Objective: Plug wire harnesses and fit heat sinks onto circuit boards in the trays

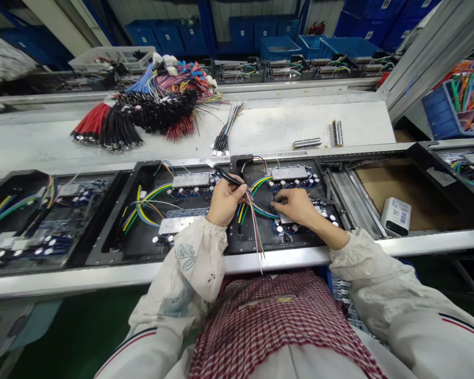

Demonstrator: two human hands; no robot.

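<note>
Wire bundle (228, 175) pinched above black tray (240, 237)

Your tray sits on the conveyor rail (142, 273), its circuit boards (294, 179) already carrying yellow and green wires. Your left hand (225, 201) pinches the bundle between thumb and fingers, its red and green leads (256, 231) trailing toward you. Your right hand (296, 206) lies over the nearer board, fingers together. Its fingertips hide whatever they touch, so you cannot tell if they grip anything.

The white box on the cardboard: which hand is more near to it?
Right hand is nearer: it is to the left of the box. The left hand, holding wires, is farther left, past the right hand.
</note>
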